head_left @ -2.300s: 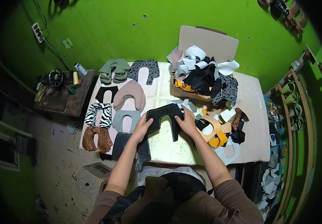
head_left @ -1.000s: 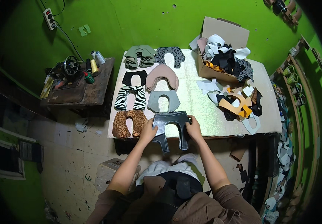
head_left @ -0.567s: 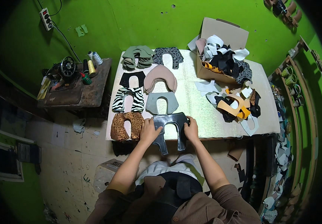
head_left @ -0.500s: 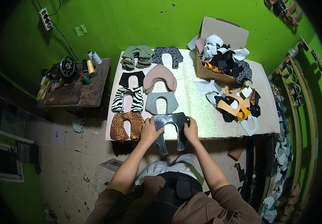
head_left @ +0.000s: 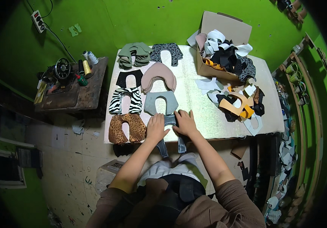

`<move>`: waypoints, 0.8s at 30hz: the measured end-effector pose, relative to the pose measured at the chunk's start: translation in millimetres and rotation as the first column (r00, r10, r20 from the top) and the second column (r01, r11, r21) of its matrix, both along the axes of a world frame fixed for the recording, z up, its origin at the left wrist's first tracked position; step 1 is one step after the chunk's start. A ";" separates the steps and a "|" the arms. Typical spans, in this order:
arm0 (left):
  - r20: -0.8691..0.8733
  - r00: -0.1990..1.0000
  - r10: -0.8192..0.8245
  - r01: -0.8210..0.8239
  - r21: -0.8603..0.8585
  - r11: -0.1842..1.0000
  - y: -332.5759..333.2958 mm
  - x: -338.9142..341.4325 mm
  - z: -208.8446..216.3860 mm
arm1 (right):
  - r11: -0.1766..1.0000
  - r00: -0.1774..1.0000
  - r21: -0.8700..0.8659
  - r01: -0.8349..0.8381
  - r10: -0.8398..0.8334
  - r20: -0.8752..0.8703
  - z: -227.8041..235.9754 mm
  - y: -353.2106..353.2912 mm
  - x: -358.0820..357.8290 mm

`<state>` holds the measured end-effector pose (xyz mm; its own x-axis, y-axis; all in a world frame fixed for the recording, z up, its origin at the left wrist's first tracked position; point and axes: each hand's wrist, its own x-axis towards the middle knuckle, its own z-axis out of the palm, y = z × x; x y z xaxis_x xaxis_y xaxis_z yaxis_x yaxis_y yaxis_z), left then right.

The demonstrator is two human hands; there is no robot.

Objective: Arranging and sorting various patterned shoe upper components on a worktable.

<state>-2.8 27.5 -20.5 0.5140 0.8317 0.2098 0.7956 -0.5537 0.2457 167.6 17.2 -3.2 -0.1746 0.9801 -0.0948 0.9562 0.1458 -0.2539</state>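
Note:
My left hand (head_left: 156, 128) lies flat with fingers stretched on the left side of a black, shiny U-shaped cut piece (head_left: 170, 121). My right hand (head_left: 185, 123) rests flat on its right side, fingers also out. The hands cover much of the piece, and its two legs hang past the table's front edge. Just beyond the fingertips lies a grey U-shaped piece (head_left: 150, 103). To the left of my left hand is a leopard-print stack (head_left: 115, 129), with a zebra-print stack (head_left: 135, 99) behind it. Farther back sit pink pieces (head_left: 158, 70) and a black one (head_left: 136, 72).
The pale table (head_left: 197, 129) also bears green pieces (head_left: 133, 48) and grey patterned ones (head_left: 174, 50). At the right stand a cardboard box (head_left: 212, 72) of scraps and loose cuttings, including an orange one (head_left: 230, 109). A sewing machine (head_left: 63, 68) stands far left.
Both hands have gone from gripping the sides of the black piece to lying flat on it. The black piece sits slightly lower and closer to the grey one. The view has shifted slightly.

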 end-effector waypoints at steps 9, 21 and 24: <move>-0.163 0.986 0.040 -0.037 0.018 0.999 10.2 7.4 5.5 | 0.994 0.998 0.090 -0.061 0.063 -0.012 -4.7 6.6 1.9; -0.189 0.981 0.038 -0.016 0.117 0.993 9.7 4.4 2.2 | 0.964 0.995 0.245 -0.103 0.103 0.015 -11.0 7.4 -2.6; -0.213 0.975 0.060 -0.056 0.024 0.998 11.1 5.1 1.9 | 0.964 0.996 0.249 -0.091 0.094 0.002 -12.9 6.7 -5.1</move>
